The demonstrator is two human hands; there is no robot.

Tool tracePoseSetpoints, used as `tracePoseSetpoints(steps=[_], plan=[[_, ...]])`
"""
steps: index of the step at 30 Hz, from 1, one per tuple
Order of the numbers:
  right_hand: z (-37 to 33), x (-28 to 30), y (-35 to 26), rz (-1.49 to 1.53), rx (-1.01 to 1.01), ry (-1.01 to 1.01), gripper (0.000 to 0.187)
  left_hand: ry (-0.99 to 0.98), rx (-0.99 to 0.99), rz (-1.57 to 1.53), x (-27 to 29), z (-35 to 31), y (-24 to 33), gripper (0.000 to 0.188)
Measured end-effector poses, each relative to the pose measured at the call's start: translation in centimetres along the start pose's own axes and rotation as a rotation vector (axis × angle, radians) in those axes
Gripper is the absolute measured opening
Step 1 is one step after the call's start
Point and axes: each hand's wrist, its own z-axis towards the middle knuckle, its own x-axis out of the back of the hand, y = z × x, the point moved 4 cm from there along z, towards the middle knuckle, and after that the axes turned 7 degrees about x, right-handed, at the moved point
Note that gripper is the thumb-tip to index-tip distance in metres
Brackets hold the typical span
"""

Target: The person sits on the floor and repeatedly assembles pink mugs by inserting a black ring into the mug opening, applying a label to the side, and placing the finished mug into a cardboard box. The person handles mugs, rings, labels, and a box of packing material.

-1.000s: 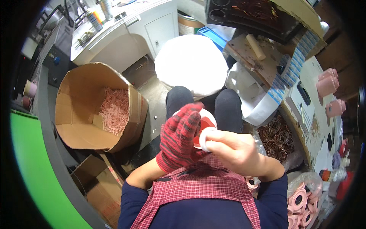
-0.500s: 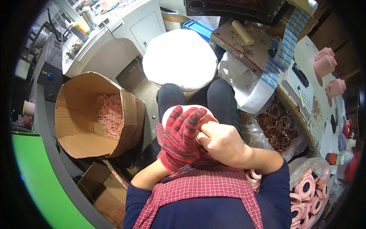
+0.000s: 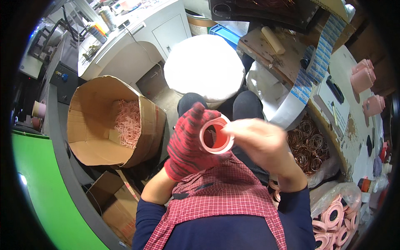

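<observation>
My left hand (image 3: pixel 185 137), in a red and black striped knit glove, is wrapped round a hollow pink plastic cylinder (image 3: pixel 223 141) with a wide flanged rim. Its round opening faces up toward me, and the inner wall looks red-pink. At the cylinder's right rim is my bare right hand (image 3: pixel 262 141), smeared by motion. Whether its fingers hold anything does not show. Both hands are above my lap, over a red checked apron (image 3: pixel 225 196).
A cardboard box (image 3: pixel 89 121) with thin pink plastic strips stands at the left. Ahead is a round white bundle (image 3: pixel 204 66). On the right are a worktable (image 3: pixel 354 108), copper-coloured rings (image 3: pixel 308 143) and a clear bag of pink ringed parts (image 3: pixel 333 216). A green panel (image 3: pixel 46 183) borders the lower left.
The left hand has turned, so the cylinder's opening now shows instead of being covered. The right hand has moved right, from over the part to its rim.
</observation>
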Motion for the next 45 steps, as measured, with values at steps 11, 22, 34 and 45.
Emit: tracePoseSetpoints(steps=[11, 22, 34, 45], plan=[[-13.0, -2.1, 4.4, 0.386, -0.528, 0.198, 0.056, -0.492, 0.37, -0.656, -3.3, 3.6, -8.1, 0.046], [-24.4, 25.4, 18.7, -1.211, -0.91, -0.195, 0.022, -0.416, 0.391, -0.36, -6.5, 4.3, -10.0, 0.031], [-26.8, 28.2, 18.4, -0.85, -1.346, 0.091, 0.039, -0.18, -0.352, 0.313, -6.5, 1.6, -13.7, 0.036], [-17.0, 19.4, 14.1, -0.554, -1.065, 0.492, 0.038, 0.116, 0.659, -0.694, -4.6, -3.5, -12.9, 0.043]])
